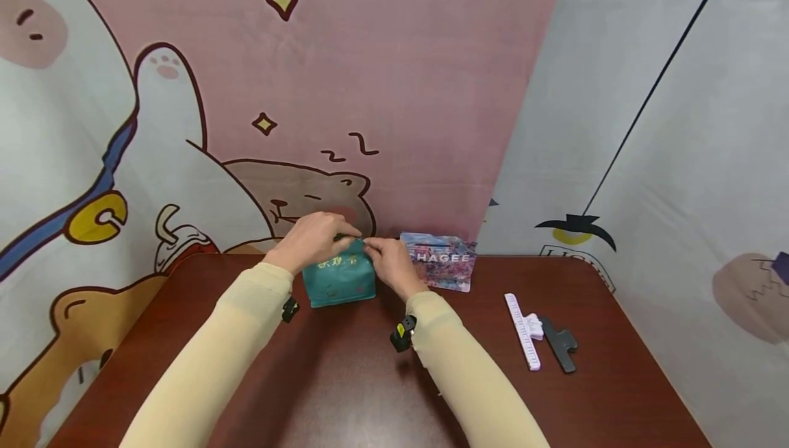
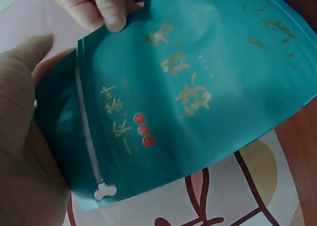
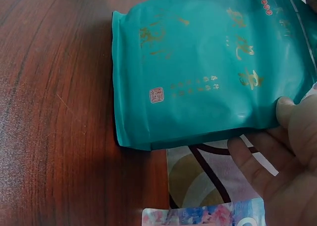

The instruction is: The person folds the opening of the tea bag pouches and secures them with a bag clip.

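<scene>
A teal tea pouch (image 1: 340, 280) with gold lettering sits upright on the table between the two hands. Its zip strip runs under the top edge, with a white slider (image 2: 105, 190) at the end away from the right hand. My left hand (image 1: 314, 239) is at the pouch's top left; in the left wrist view its thumb stands off the front and its other fingers are partly hidden behind the top flap. With thumb in front and fingers behind, my right hand (image 3: 292, 146) pinches the pouch's upper right side.
Right of the teal pouch stands a pink and blue CHAGEE pouch (image 1: 440, 266), close behind the right hand. A white ruler-like clip (image 1: 522, 331) and a black clip (image 1: 559, 345) lie side by side on the table's right. A cartoon-printed cloth (image 1: 394, 105) hangs along the table's back edge.
</scene>
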`<action>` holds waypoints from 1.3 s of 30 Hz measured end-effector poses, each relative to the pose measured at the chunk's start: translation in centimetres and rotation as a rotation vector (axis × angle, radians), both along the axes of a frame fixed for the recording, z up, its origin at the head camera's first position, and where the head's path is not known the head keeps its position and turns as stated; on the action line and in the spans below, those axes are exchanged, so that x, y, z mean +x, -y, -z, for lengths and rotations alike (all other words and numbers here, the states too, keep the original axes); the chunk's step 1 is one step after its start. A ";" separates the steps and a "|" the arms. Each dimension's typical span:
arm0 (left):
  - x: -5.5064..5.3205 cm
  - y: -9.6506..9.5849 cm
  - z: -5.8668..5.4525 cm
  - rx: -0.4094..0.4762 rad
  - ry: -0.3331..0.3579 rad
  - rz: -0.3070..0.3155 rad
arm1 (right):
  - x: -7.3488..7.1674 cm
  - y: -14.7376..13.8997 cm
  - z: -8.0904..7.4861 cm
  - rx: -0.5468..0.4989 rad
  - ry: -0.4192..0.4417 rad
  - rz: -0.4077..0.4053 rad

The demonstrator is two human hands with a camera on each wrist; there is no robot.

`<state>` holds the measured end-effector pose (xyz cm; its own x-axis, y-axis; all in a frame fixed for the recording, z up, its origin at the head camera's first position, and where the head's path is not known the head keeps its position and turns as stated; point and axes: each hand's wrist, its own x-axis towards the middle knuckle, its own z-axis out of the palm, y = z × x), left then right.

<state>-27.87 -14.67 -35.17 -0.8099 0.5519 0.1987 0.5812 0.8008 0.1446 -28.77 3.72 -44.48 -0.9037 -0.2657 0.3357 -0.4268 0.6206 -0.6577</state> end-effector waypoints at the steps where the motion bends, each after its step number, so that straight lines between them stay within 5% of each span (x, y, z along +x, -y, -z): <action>1: 0.0 -0.1 0.1 0.010 -0.012 -0.001 | 0.0 0.0 0.0 0.001 -0.003 0.004; 12: 0.4 -0.9 0.8 0.074 -0.093 -0.074 | 0.2 -0.5 -0.2 -0.004 0.086 -0.033; 23: 0.4 -0.8 0.8 0.110 -0.100 -0.082 | 0.1 -1.9 -0.8 -0.217 0.322 -0.133; 33: 0.6 -0.6 0.8 0.143 -0.051 -0.063 | 0.0 -1.0 -1.0 -0.244 0.300 -0.049; 39: 0.8 -0.6 0.7 0.116 -0.024 -0.108 | -0.1 -0.6 -0.6 -0.243 0.278 0.001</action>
